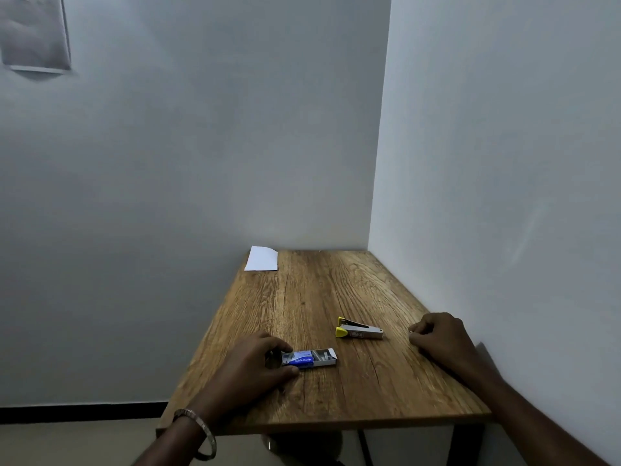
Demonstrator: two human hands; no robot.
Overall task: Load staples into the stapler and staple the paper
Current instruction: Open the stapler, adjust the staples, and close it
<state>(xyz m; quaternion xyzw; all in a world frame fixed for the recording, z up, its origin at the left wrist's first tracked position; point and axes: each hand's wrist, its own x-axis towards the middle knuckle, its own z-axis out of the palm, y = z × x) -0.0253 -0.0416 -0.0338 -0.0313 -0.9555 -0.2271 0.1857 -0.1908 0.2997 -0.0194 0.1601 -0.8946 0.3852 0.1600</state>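
The stapler (359, 330), yellow at its left end and silver along the body, is lying on its side on the wooden surface (322, 290), toward the near right, with nothing touching it. Just left and nearer, the staple box (308, 358) is sitting with its inner tray slid partly out to the right, a blue sleeve covering the left part. The left hand (258, 364) is gripping the box's left end, fingers above and thumb below, wrist resting near the surface's near edge; two bangles (198, 428) are hanging on that wrist. The right hand (437, 338) is lying on the surface to the right of the stapler, apart from it, fingers curled into a loose fist and holding nothing that can be seen. The paper (262, 259) is sitting at the far left corner, well apart from everything else, against the grey wall (201, 146). A second wall (504, 163) is running along the surface's right side
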